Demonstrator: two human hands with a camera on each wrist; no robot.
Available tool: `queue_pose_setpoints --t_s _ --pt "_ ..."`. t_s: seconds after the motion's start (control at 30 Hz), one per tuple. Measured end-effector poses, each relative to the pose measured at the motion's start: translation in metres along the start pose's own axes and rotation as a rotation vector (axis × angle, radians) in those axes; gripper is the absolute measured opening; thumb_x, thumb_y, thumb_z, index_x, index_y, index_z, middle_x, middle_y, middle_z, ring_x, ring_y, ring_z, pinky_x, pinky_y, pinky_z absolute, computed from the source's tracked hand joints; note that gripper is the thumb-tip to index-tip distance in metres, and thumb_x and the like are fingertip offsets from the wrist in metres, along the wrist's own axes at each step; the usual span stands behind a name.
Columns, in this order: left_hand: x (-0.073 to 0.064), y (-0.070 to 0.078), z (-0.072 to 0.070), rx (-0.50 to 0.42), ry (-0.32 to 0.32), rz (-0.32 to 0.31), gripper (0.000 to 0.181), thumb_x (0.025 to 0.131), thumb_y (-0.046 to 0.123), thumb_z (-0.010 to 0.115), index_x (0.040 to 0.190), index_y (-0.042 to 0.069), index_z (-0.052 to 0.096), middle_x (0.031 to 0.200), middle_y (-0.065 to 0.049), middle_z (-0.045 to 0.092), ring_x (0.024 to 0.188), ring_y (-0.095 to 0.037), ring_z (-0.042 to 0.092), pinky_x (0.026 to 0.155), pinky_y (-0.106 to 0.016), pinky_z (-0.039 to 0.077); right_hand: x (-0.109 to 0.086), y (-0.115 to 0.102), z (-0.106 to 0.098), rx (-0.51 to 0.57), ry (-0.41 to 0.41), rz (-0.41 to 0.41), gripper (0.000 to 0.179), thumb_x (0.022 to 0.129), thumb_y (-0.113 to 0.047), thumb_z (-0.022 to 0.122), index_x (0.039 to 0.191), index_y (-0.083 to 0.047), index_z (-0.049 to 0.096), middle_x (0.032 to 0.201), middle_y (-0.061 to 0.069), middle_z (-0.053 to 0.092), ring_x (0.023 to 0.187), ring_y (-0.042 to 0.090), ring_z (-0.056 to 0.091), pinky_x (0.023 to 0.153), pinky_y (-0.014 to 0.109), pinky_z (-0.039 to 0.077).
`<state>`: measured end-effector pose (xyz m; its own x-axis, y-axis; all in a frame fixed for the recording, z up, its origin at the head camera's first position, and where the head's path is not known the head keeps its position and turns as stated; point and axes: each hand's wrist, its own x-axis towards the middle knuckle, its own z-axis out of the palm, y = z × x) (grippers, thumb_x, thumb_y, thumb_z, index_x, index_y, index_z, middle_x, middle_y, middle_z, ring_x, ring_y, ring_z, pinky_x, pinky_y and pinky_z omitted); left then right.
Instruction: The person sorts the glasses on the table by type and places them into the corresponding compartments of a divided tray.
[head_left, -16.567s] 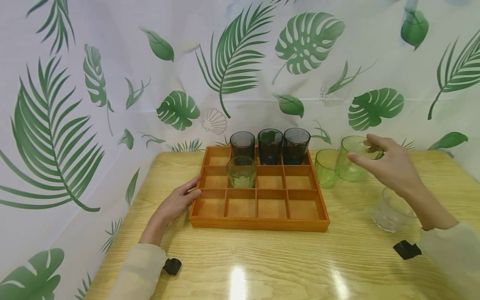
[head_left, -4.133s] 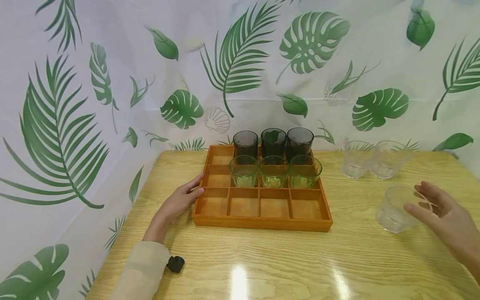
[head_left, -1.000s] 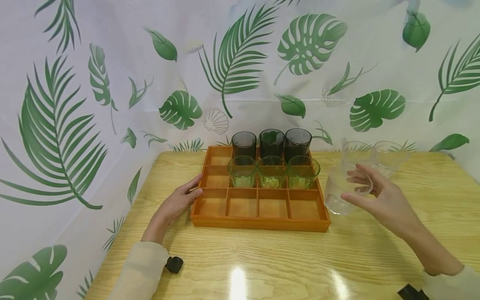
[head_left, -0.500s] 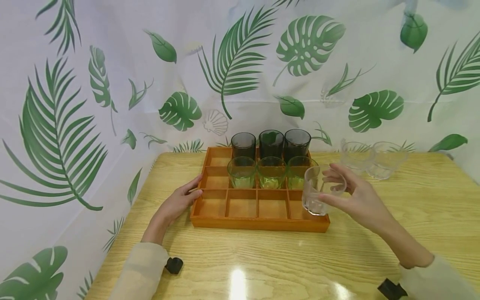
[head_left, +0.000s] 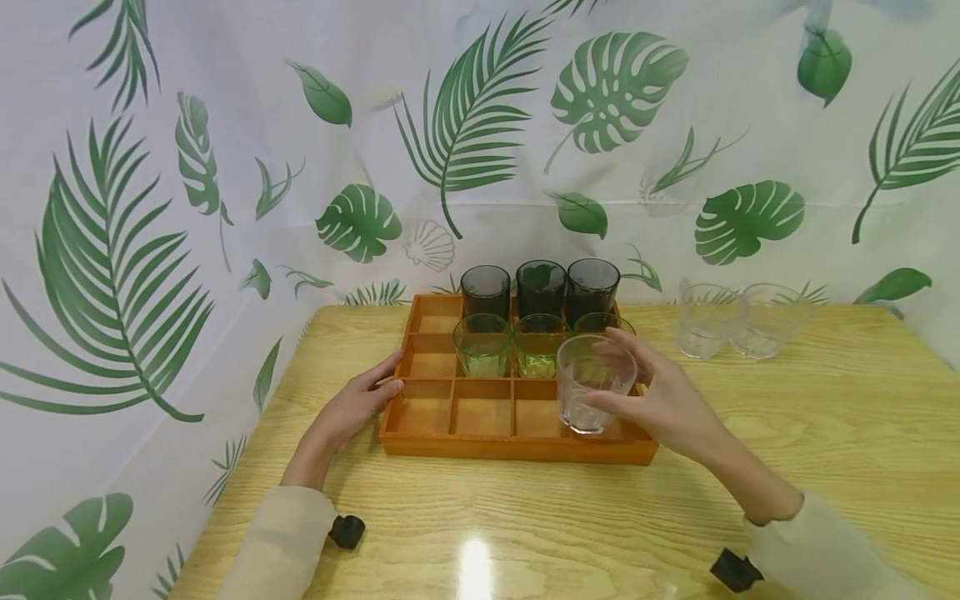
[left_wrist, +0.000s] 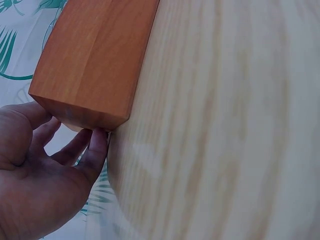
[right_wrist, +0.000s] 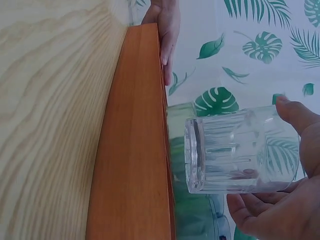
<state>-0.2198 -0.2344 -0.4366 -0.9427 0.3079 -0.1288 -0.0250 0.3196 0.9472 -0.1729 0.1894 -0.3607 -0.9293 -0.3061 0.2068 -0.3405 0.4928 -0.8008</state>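
My left hand (head_left: 356, 410) grips the left side of the orange-brown wooden tray (head_left: 517, 447), which is split into compartments. In the left wrist view its thumb and fingers meet the tray's end (left_wrist: 95, 65). My right hand (head_left: 671, 408) holds a clear glass tumbler (head_left: 587, 408) between thumb and fingers, upright over the right part of the tray's front row. From the right wrist, the base of that clear tumbler (right_wrist: 230, 155) shows just above the tray rim. Behind it, three green glasses (head_left: 480, 354) stand in the middle row, the rightmost partly hidden.
Three dark grey glasses (head_left: 486, 292) fill back-row compartments at the tray's far side. Two more clear tumblers (head_left: 761, 333) stand side by side at the back right of the wooden table (head_left: 810, 433). A leaf-patterned cloth (head_left: 480, 125) hangs behind and to the left.
My right hand has carried the clear tumbler left from the table, past the tray's right edge, to above the front row. Earlier, two green glasses went into the middle row. The left hand stays put.
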Motion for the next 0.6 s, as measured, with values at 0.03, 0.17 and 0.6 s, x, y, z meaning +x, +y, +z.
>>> queue_pose_setpoints --t_s 0.03,0.17,0.6 --pt "0.000 0.000 0.000 0.002 0.001 0.002 0.062 0.112 0.024 0.049 0.167 0.019 0.020 0.171 -0.016 0.013 0.155 -0.036 0.018 0.121 -0.055 0.025 0.002 -0.002 0.003 0.003 -0.006 -0.005 0.088 0.091 -0.025 0.083 0.160 -0.003 0.034 0.146 0.013 0.058 0.119 0.032 0.058 0.089 0.029 0.051" --pt "-0.001 0.001 0.000 0.001 -0.001 0.005 0.063 0.112 0.024 0.049 0.167 0.019 0.020 0.171 -0.016 0.013 0.155 -0.037 0.018 0.121 -0.055 0.025 0.009 -0.007 0.014 0.018 -0.018 -0.034 0.088 0.090 -0.023 0.084 0.159 -0.001 0.035 0.145 0.014 0.058 0.105 0.029 0.057 0.077 0.027 0.052" --pt "-0.001 0.001 0.000 -0.005 -0.009 -0.004 0.062 0.113 0.024 0.048 0.167 0.019 0.018 0.171 -0.016 0.011 0.154 -0.039 0.020 0.121 -0.056 0.025 0.030 -0.017 0.047 0.089 -0.066 -0.049 0.091 0.088 -0.030 0.086 0.160 -0.005 0.037 0.146 0.011 0.058 0.126 0.031 0.056 0.086 0.036 0.055"
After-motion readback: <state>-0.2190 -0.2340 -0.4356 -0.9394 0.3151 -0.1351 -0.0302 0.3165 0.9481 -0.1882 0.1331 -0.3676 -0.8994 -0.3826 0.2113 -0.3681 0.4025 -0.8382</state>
